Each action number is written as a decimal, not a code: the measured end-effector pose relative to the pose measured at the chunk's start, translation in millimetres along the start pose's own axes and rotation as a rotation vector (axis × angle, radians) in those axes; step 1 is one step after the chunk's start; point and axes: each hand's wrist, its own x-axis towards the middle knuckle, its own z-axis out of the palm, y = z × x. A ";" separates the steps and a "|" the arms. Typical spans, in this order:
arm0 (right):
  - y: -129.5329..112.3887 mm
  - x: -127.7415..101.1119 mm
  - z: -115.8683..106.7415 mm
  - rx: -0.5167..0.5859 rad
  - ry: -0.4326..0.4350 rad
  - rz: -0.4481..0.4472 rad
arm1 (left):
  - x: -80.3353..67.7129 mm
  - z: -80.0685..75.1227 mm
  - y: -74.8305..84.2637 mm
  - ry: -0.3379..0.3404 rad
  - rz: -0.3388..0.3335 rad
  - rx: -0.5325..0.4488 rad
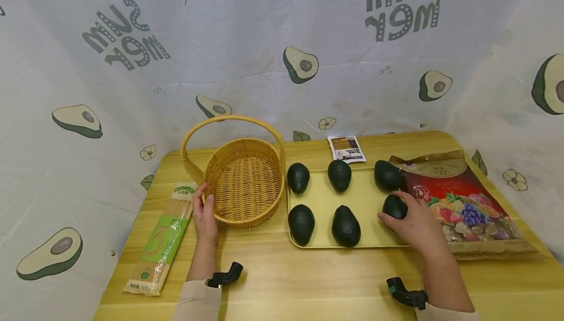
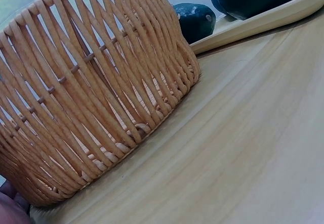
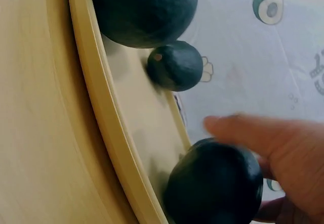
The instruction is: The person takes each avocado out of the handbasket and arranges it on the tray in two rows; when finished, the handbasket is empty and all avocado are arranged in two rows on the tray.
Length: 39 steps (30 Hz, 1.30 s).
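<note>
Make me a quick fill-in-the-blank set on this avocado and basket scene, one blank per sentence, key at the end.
1. The right hand holds an avocado on the yellow ____.
2. The left hand touches the rim of the wicker ____.
3. Counting the one under the right hand, the tray carries ____ avocados.
4. The long noodle pack lies to the ____ of the basket in the head view.

Missing words: tray; basket; six; left

A staged tabletop set: wooden table enclosed by avocado-print cloth backdrop.
</note>
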 end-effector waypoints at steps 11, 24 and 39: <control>8.9 -3.7 -8.7 -0.014 -0.038 0.000 | -1.4 -1.4 -0.2 -0.014 0.007 0.001; 7.2 -5.0 -11.0 -0.028 -0.012 0.013 | -1.1 -0.9 2.4 0.006 -0.004 0.001; -9.8 -0.7 -16.1 0.035 0.106 -0.109 | -2.6 -3.9 3.2 0.057 -0.004 -0.018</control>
